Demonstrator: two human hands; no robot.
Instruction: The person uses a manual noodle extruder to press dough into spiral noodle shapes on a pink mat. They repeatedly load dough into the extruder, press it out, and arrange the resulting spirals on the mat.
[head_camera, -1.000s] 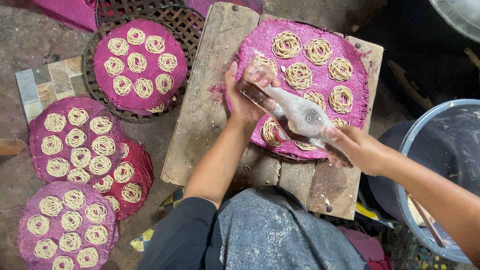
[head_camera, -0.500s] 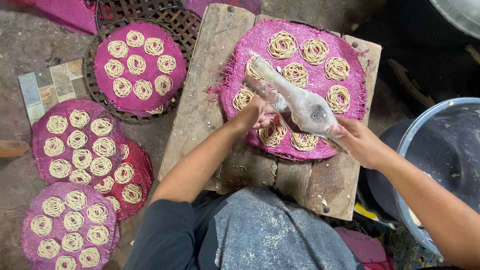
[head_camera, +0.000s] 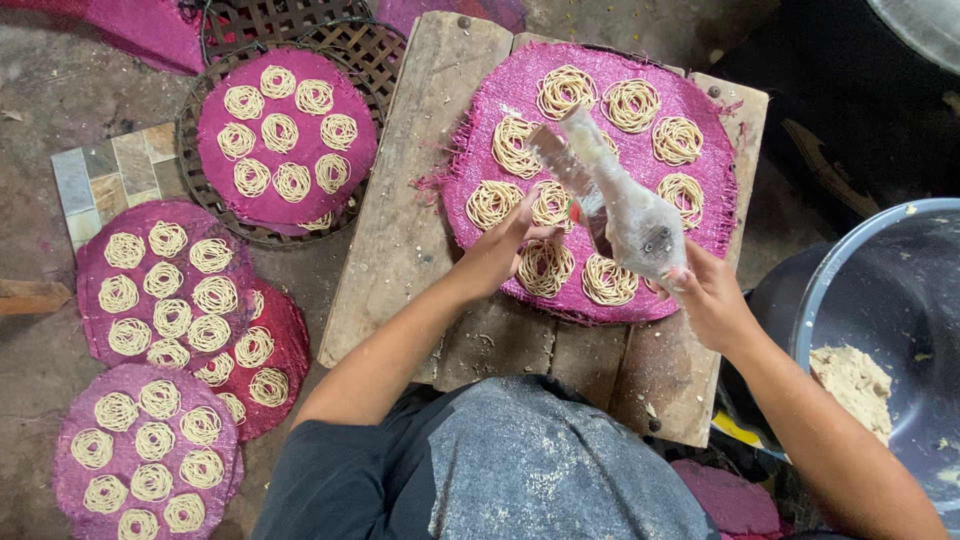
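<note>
While both hands grip press (head_camera: 625, 205), nine coils (head_camera: 545, 265)

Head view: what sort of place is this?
Probably a small home food workshop on the ground: noodle coils on pink mats, a rough wooden board, and a basin of dough.

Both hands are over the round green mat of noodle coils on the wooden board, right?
Not quite: the head view shows the mat is pink, not green. Both the left hand and right hand are over it, on the wooden board.
</note>
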